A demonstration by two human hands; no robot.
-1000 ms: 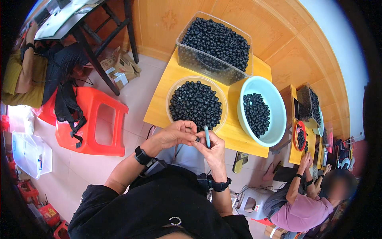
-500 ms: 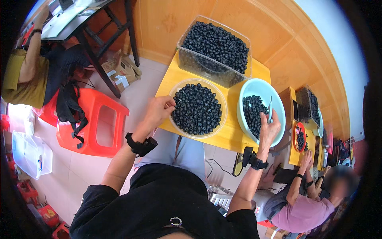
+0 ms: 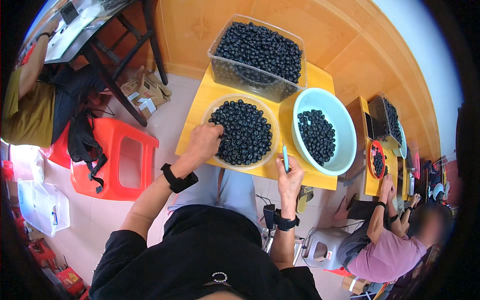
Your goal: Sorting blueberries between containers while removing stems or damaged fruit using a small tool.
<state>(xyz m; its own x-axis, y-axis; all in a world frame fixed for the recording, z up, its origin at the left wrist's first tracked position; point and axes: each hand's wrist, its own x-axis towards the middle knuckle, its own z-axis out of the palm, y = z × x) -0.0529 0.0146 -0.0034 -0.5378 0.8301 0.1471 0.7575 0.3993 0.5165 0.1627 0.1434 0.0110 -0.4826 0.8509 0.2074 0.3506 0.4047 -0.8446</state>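
Note:
A round clear shallow dish (image 3: 204, 120) in front of me holds a heap of small round black pieces (image 3: 245, 131), some with ring-shaped faces. My left hand (image 3: 204, 145) reaches over the dish's left rim, its fingers bent together at the pieces; whatever they pinch is hidden. Past the dish's right edge, my right hand (image 3: 291, 181) is closed round a slim light-blue pen-like tool (image 3: 285, 159), its thin tip pointing up and away from me. Just beyond that hand stands a pale turquoise basin (image 3: 346, 145) with more black pieces in it.
A clear rectangular tub (image 3: 257, 82) piled with black pieces stands at the back of the yellow table (image 3: 197, 110). Red stools (image 3: 107, 160) are at the left, near a seated person. Another person (image 3: 387, 252) works at a second table on the right.
My right hand has moved left with the tool, out of the basin to the dish's right side. My left hand has shifted slightly further over the dish. The view has shifted a little.

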